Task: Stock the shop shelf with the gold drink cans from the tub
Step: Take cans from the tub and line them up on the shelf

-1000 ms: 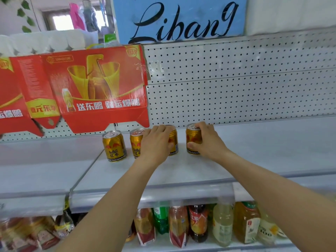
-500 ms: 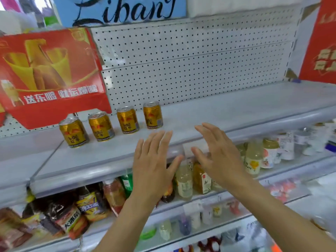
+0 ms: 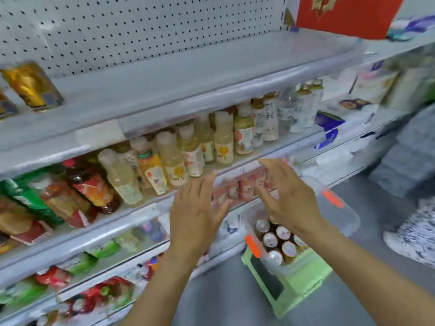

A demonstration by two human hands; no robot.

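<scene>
A clear plastic tub (image 3: 339,222) with orange latches stands low at the right on a green stool (image 3: 303,290); several gold cans (image 3: 280,243) stand upright inside it, tops showing. My right hand (image 3: 289,198) hovers open just above the tub, fingers spread, holding nothing. My left hand (image 3: 197,210) is open too, to the left of the tub, in front of the lower shelves. On the grey top shelf (image 3: 188,76) a gold can (image 3: 30,85) stands at the far left, blurred; a second can is cut off by the frame edge.
Below the top shelf runs a row of drink bottles (image 3: 188,149), with packets on lower shelves. A red box (image 3: 348,12) sits at the upper right. Another person's patterned trouser leg and white shoe (image 3: 404,241) stand on the grey floor at the right.
Both hands let go of the cans on the shelf and came down and to the right, open. My view swung down and right, bringing the tub into sight.
</scene>
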